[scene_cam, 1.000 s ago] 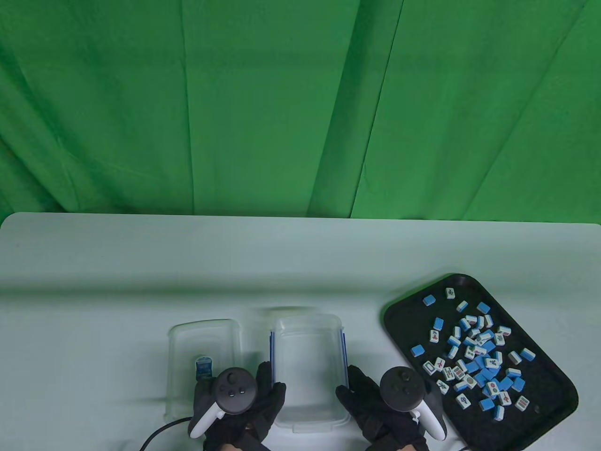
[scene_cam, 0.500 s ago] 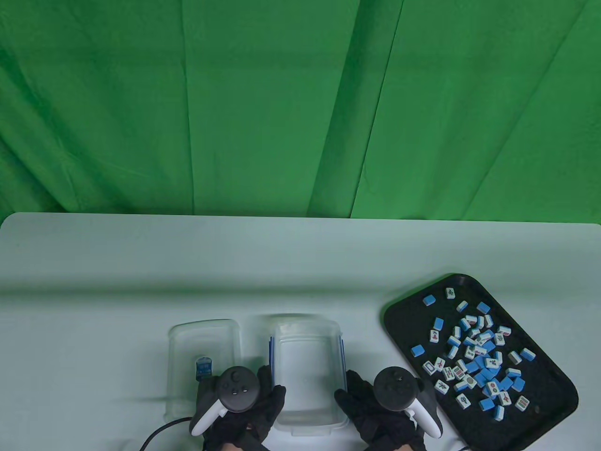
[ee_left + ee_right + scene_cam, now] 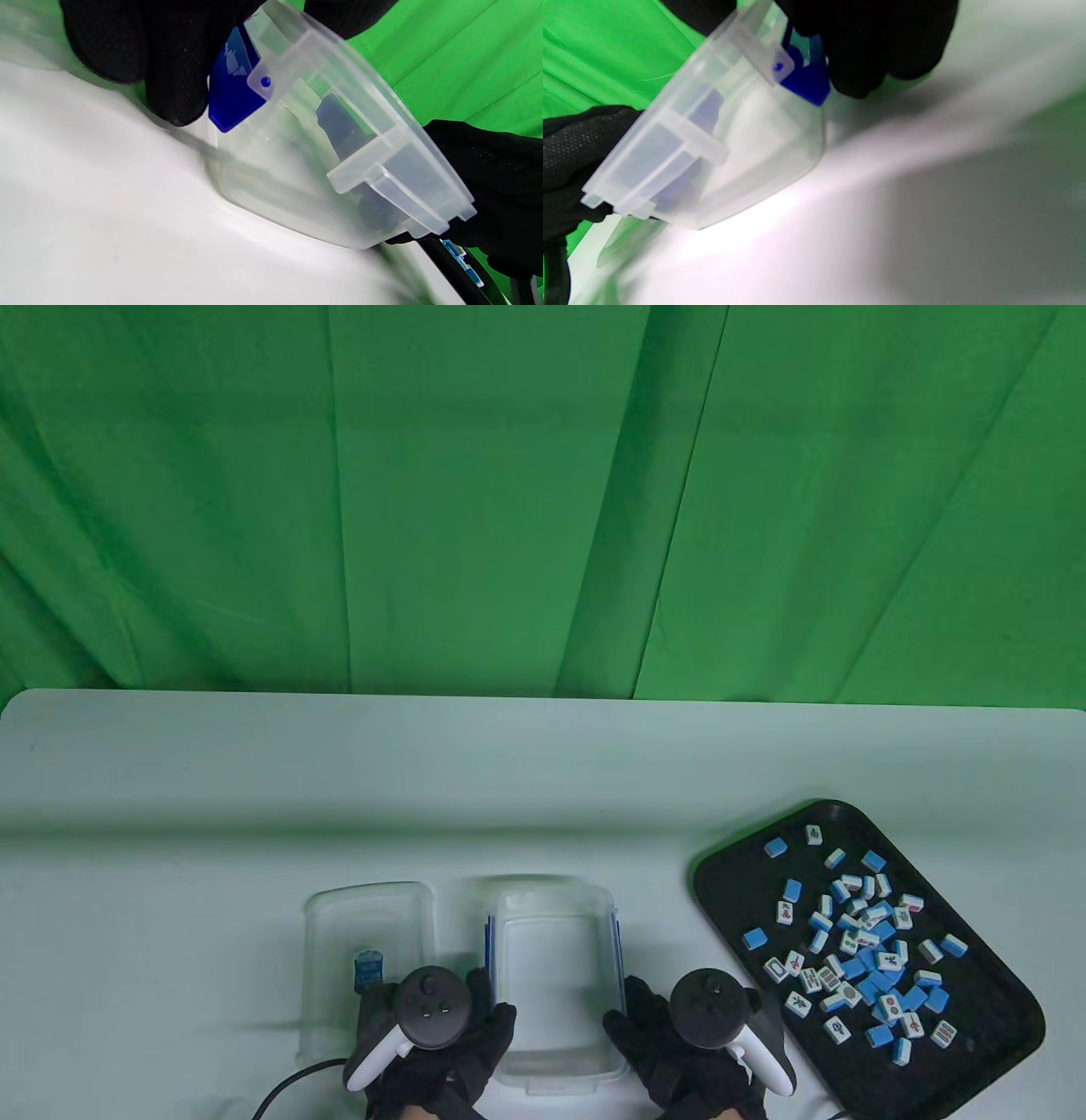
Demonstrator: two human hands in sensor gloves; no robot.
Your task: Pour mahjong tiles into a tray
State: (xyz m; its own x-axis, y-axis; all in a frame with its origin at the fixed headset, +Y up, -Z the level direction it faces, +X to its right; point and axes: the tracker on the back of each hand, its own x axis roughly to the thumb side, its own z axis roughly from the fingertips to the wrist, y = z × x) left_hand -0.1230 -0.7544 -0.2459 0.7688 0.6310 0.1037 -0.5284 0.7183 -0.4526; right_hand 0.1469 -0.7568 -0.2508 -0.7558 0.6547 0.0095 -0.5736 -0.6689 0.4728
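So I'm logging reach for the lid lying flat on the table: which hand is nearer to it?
Left. The left hand lies at the lid's near right corner; the right hand is across the box.

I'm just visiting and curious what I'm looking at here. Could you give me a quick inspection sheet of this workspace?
Surface: pale table.
Job's things: black tray at right, holding scattered mahjong tiles; clear container with blue latches, no tiles seen inside.
Clutter: clear lid lying left of the container, small blue label on it.
Grippers: left hand and right hand, black gloves, grip the container's two sides.
Cables: black cable near the left hand.
Surroundings: green backdrop cloth.
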